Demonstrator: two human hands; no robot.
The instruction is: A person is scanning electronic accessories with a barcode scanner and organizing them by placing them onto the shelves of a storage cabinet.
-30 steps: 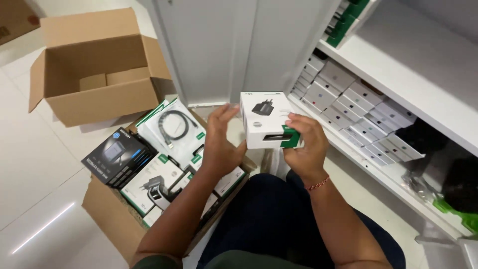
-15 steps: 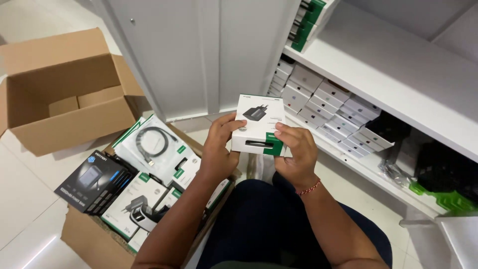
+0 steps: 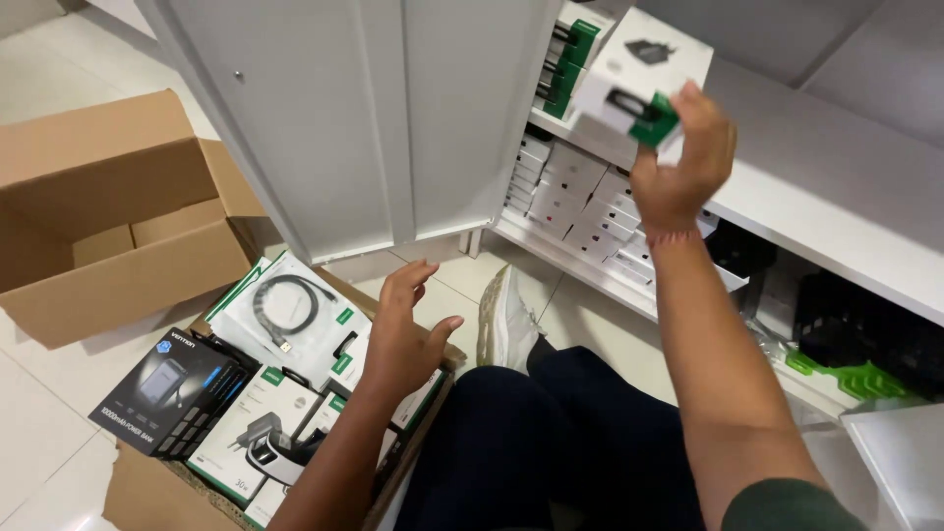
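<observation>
White box [image 3: 639,74], seemingly tilted upward

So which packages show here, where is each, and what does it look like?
White box with green corner: square, in right hand, raised to the shelf.
Cable pack: flat, white, green-edged, in the carton.
Black box: flat, carton's left edge.
Small white boxes: stacked on lower shelf.
Left hand hovers open above the carton.

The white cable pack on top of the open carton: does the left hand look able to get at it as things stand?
Probably yes. The left hand hovers open and empty just right of the white cable pack, which lies uncovered on top of the carton, with nothing between them.
</observation>
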